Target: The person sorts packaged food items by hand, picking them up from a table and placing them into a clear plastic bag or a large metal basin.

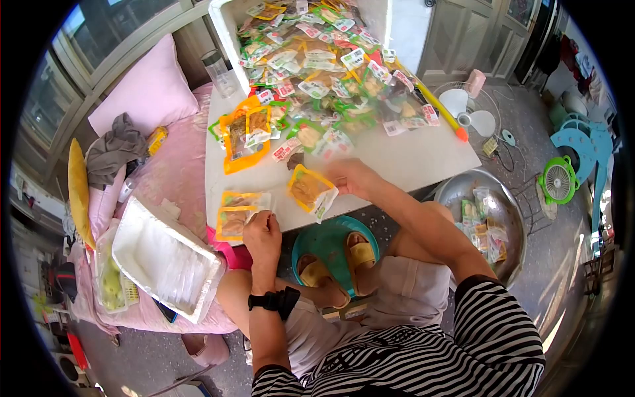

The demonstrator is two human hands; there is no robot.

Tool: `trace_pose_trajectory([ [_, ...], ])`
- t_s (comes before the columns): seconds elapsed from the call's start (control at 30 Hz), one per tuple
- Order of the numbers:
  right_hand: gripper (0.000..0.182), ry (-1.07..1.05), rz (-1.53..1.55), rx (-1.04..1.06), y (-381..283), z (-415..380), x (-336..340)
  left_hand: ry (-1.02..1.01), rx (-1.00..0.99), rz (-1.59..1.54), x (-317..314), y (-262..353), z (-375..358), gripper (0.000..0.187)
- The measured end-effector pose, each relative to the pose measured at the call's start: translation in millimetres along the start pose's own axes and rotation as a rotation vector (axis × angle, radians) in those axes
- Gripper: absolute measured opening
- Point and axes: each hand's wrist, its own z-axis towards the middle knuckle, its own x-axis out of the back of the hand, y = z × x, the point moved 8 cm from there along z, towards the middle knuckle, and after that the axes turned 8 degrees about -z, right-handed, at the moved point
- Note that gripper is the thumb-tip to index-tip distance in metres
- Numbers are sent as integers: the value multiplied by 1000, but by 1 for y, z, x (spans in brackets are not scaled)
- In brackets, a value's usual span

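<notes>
My left hand [262, 233] is closed at the right edge of an orange-and-clear snack packet [233, 217] near the table's front left corner, its fingers gripping that edge. Beside a second orange snack packet [308, 189], which is tilted near the table's front edge, is my right hand [355, 178]. Motion smears its fingers, so I cannot make out whether it holds anything. Just beyond lie a small dark packet [296, 160] and a blurred white-and-green packet [333, 143]. A larger orange-edged packet [238, 142] rests farther left on the table.
A white foam box [228, 40] spills a heap of snack packets [317, 73] over the white table [410, 162]. A metal basin [519, 218] with several packets stands right. Left are a foam lid [165, 264] and a bed [188, 165]. My feet stand in a teal basin [331, 255].
</notes>
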Motion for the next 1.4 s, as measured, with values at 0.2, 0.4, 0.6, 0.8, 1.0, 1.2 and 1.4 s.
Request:
trace_pose_trajectory([
  [0.2,61,201,-1017,385,-5,-23,-18,-32,36,-8,-7,-7,-3,6],
  [0.4,31,105,-1075,281,8,-7,-30,-59,77,-5,-8,-8,-4,7],
  [0.6,16,237,-664,401,-9,-9,-10,-33,71,-5,-4,-3,-3,7],
  [0.8,13,-38,-431,298,-30,-27,-13,18,24,51,2,5,-2,3],
  [1.0,11,-309,-435,110,-7,-31,-44,27,-30,152,5,14,-2,6],
  [1.2,9,-429,-387,96,8,-15,-78,19,-52,261,7,24,-3,12],
  [1.4,10,-395,-228,127,33,31,-123,53,-118,277,8,22,-7,12],
])
